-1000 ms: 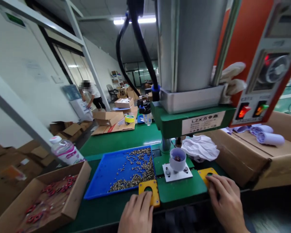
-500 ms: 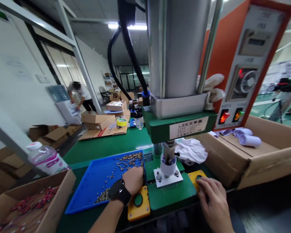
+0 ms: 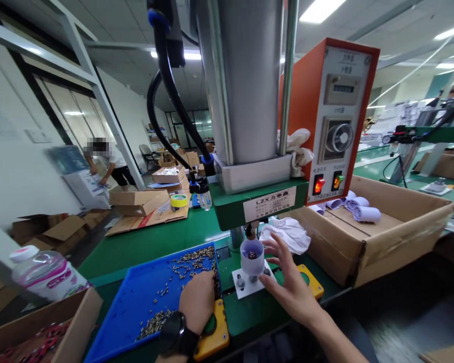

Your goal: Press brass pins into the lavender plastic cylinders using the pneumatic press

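- Right grip [image 3: 291, 282]: fingers and thumb spread apart beside the round, translucent cup [image 3: 251, 264], upright on a flat white plate [image 3: 250, 290]; I cannot tell whether they touch.
- Left grip [image 3: 197, 297]: over the blue tray [image 3: 132, 292] of small, shiny metal pieces [image 3: 155, 322]; fingers hidden, so I cannot tell whether they close.
- Above the cup, the label [image 3: 270, 203] reads "LZX力争鑫".
- Orange control box [image 3: 306, 121]: "计数器", "计时器".

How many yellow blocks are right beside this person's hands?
2: the left yellow block by the left hand, and the right yellow block just beyond the right hand. Both are partly covered.
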